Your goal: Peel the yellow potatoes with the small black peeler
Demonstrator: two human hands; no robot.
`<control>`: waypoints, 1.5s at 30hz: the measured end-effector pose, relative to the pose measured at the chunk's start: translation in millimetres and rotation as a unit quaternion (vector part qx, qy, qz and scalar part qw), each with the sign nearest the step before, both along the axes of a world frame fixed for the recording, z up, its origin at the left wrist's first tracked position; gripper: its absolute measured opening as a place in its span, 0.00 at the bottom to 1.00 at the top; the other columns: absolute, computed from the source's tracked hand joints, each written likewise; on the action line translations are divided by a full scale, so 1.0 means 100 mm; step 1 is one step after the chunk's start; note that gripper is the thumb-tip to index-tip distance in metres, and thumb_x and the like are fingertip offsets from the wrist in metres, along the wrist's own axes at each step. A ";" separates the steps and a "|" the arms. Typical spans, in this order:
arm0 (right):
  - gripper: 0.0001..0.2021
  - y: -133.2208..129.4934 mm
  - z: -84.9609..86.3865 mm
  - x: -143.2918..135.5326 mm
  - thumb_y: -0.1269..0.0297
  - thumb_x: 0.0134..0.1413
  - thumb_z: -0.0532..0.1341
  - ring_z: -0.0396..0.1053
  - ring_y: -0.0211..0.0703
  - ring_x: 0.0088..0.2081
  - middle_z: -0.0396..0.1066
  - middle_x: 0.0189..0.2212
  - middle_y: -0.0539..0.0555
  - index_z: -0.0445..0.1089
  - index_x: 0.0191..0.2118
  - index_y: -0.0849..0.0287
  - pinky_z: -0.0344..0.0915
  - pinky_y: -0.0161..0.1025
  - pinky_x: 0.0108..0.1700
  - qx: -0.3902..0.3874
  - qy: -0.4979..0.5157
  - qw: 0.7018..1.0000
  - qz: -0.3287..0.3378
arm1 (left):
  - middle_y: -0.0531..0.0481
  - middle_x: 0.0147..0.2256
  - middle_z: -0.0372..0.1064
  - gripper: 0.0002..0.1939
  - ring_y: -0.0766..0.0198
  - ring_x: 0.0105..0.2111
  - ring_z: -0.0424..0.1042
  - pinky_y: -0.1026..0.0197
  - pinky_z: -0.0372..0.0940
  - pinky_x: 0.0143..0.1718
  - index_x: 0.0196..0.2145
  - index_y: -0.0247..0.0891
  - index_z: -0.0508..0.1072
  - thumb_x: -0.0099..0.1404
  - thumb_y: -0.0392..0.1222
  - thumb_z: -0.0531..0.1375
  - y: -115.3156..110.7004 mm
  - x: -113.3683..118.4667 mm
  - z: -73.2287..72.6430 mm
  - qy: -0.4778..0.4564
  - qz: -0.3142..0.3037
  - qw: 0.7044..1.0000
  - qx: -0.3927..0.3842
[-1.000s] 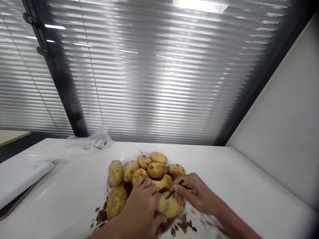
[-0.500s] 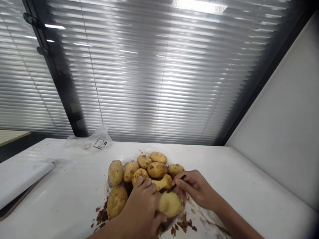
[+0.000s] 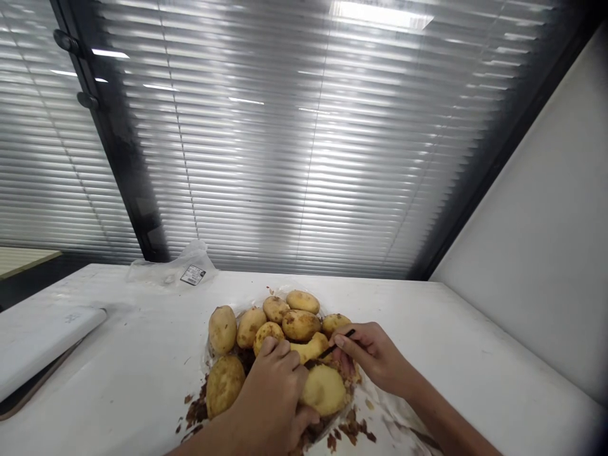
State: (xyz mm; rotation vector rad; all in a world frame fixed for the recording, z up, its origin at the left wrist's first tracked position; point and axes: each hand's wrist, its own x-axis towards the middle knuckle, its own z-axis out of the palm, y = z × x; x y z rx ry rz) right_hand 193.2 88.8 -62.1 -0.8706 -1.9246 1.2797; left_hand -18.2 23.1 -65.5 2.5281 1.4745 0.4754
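My left hand point(image 3: 279, 385) is closed round the left side of a pale, mostly peeled potato point(image 3: 325, 391), with the thumb below it. My right hand point(image 3: 375, 356) pinches a thin black tool point(image 3: 334, 348) that slants down to the left, its lower end close to the potato's upper edge. Whether that end touches the flesh, and what kind of tool it is, I cannot tell. Just behind lies a yellow, carved-looking potato point(image 3: 310, 348). A brown-skinned potato point(image 3: 225, 386) sits left of my left hand, and several more potatoes point(image 3: 301, 325) are heaped behind both hands.
Brown peelings point(image 3: 351, 425) are scattered around the heap on the white table point(image 3: 147, 354). Clear plastic lies under the potatoes. A labelled plastic bag point(image 3: 192, 266) is at the back left, and a white flat device point(image 3: 42, 342) at the left edge. Window blinds point(image 3: 285, 158) stand behind.
The tool has shifted slightly in my right hand's pinch, its lower end now a little farther left. My left hand keeps its hold on the potato. The view has moved very slightly.
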 end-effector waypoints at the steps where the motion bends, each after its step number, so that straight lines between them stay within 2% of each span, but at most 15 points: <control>1: 0.19 0.00 0.00 0.00 0.50 0.59 0.60 0.68 0.36 0.19 0.71 0.19 0.51 0.71 0.26 0.60 0.66 0.32 0.22 -0.013 0.001 1.000 0.007 | 0.49 0.34 0.69 0.15 0.55 0.41 0.62 0.48 0.51 0.49 0.32 0.39 0.73 0.53 0.51 0.68 0.00 0.00 0.00 -0.002 0.001 1.000 0.000; 4: 0.17 -0.01 0.02 0.00 0.51 0.56 0.63 0.67 0.36 0.17 0.70 0.17 0.49 0.71 0.25 0.60 0.65 0.32 0.20 -0.046 -0.010 0.999 0.022 | 0.49 0.34 0.69 0.15 0.55 0.40 0.62 0.49 0.52 0.49 0.32 0.38 0.73 0.52 0.51 0.68 0.00 0.00 -0.02 -0.009 0.002 1.000 0.003; 8: 0.17 0.01 0.02 0.01 0.52 0.55 0.64 0.68 0.36 0.19 0.72 0.20 0.50 0.71 0.25 0.60 0.66 0.32 0.21 -0.033 0.005 0.999 0.013 | 0.49 0.34 0.69 0.15 0.55 0.40 0.62 0.49 0.51 0.49 0.31 0.38 0.73 0.53 0.52 0.68 0.01 -0.01 -0.04 -0.012 -0.001 1.000 0.010; 13: 0.17 0.03 0.00 0.04 0.51 0.57 0.63 0.67 0.35 0.18 0.71 0.18 0.49 0.72 0.27 0.61 0.65 0.32 0.21 -0.053 0.002 0.997 0.046 | 0.50 0.34 0.68 0.15 0.55 0.40 0.62 0.50 0.52 0.48 0.32 0.38 0.73 0.53 0.51 0.68 0.01 -0.01 -0.04 -0.012 -0.005 1.000 0.009; 17: 0.16 0.04 0.00 0.05 0.51 0.57 0.63 0.69 0.37 0.20 0.73 0.21 0.51 0.73 0.30 0.61 0.67 0.33 0.23 -0.045 0.026 0.998 0.042 | 0.49 0.34 0.69 0.15 0.55 0.41 0.62 0.49 0.51 0.49 0.32 0.38 0.73 0.53 0.51 0.68 0.00 -0.01 -0.03 -0.014 -0.001 1.000 0.008; 21: 0.16 0.05 0.00 0.03 0.51 0.55 0.64 0.67 0.35 0.19 0.72 0.19 0.49 0.73 0.29 0.61 0.65 0.31 0.22 -0.072 0.009 0.995 0.072 | 0.50 0.34 0.69 0.15 0.55 0.40 0.63 0.49 0.51 0.49 0.32 0.39 0.73 0.53 0.51 0.68 0.00 -0.01 0.00 -0.009 0.001 1.000 -0.004; 25: 0.16 0.06 0.00 0.03 0.50 0.56 0.63 0.69 0.37 0.21 0.73 0.22 0.51 0.74 0.31 0.61 0.67 0.33 0.24 -0.063 0.025 0.996 0.058 | 0.49 0.35 0.69 0.16 0.54 0.41 0.63 0.49 0.52 0.49 0.32 0.38 0.73 0.53 0.51 0.68 0.01 -0.01 0.00 -0.002 0.001 1.000 -0.008; 28: 0.16 0.06 0.01 0.03 0.50 0.55 0.63 0.68 0.36 0.20 0.73 0.21 0.50 0.74 0.31 0.60 0.65 0.32 0.23 -0.067 0.015 0.995 0.076 | 0.50 0.34 0.69 0.16 0.54 0.41 0.63 0.49 0.52 0.49 0.32 0.38 0.73 0.53 0.52 0.68 0.01 0.00 0.00 0.002 0.001 1.000 -0.004; 34: 0.17 0.09 0.01 0.05 0.50 0.58 0.61 0.69 0.37 0.23 0.74 0.24 0.51 0.75 0.33 0.60 0.67 0.33 0.25 -0.025 0.019 0.998 0.062 | 0.49 0.35 0.70 0.15 0.54 0.41 0.63 0.49 0.53 0.49 0.32 0.38 0.73 0.53 0.52 0.68 0.01 0.00 0.00 0.006 -0.002 1.000 -0.004; 39: 0.16 0.09 0.00 0.06 0.50 0.58 0.62 0.65 0.34 0.20 0.72 0.22 0.49 0.74 0.33 0.60 0.62 0.31 0.23 -0.033 0.006 0.995 0.089 | 0.49 0.34 0.70 0.15 0.54 0.41 0.64 0.49 0.52 0.49 0.32 0.38 0.73 0.54 0.51 0.68 0.00 0.01 0.01 0.012 -0.004 1.000 -0.003; 45: 0.17 0.06 0.03 0.02 0.49 0.57 0.62 0.68 0.37 0.22 0.73 0.22 0.50 0.75 0.32 0.59 0.66 0.33 0.24 -0.012 0.003 0.998 0.060 | 0.49 0.35 0.70 0.14 0.54 0.41 0.63 0.49 0.52 0.49 0.32 0.38 0.73 0.54 0.49 0.68 -0.01 0.02 0.05 0.011 0.005 1.000 -0.012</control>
